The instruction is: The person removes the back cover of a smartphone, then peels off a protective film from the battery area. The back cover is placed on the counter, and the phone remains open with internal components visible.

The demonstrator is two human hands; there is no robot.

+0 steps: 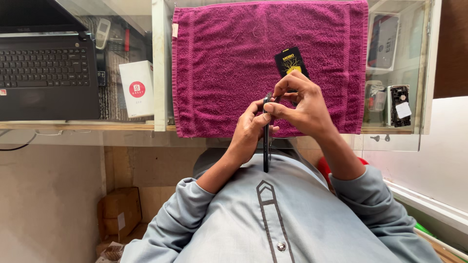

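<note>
My left hand (249, 127) grips a dark smartphone (266, 146) held upright and edge-on, its lower end resting against my grey shirt. My right hand (297, 100) pinches at the phone's top edge with thumb and forefinger. Both hands hover over the near edge of a magenta towel (224, 58) spread on a glass counter. A small black packet with a yellow drawing (288, 61) lies on the towel just beyond my right hand.
A black laptop (46, 73) sits at the left on the glass counter (158, 63). A white box with a red circle (136, 87) and small devices (399, 104) lie under the glass. A cardboard box (119, 212) stands on the floor at lower left.
</note>
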